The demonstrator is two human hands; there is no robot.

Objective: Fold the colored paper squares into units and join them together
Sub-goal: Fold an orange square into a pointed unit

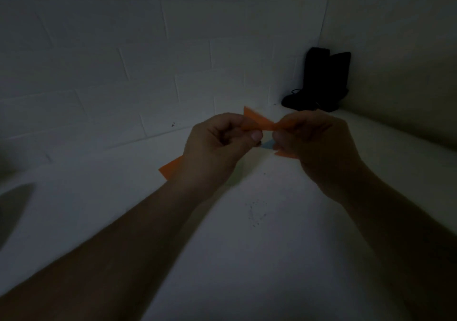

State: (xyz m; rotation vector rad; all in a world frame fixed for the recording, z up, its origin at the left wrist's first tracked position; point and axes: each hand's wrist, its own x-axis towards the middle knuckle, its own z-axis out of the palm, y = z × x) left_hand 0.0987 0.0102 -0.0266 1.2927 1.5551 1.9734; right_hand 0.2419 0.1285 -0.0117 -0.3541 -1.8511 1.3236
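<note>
A dim corner of white block walls is seen, with a pale, speckled floor [247,234] below. A pair of black boots [319,83] is stood in the corner, well beyond the grip and to its right. A folded orange paper unit [259,123] is held in the air between both hands. Its left end is pinched by the curled fingers and thumb of the left hand [217,145]; its right end is pinched by the right hand [311,142]. Just below the grip, between the two thumbs, a small blue paper piece [268,144] is glimpsed. Another orange paper piece [170,168] is partly hidden behind the left wrist, and an orange tip [284,153] shows under the right hand; whether that tip is held cannot be told.
</note>
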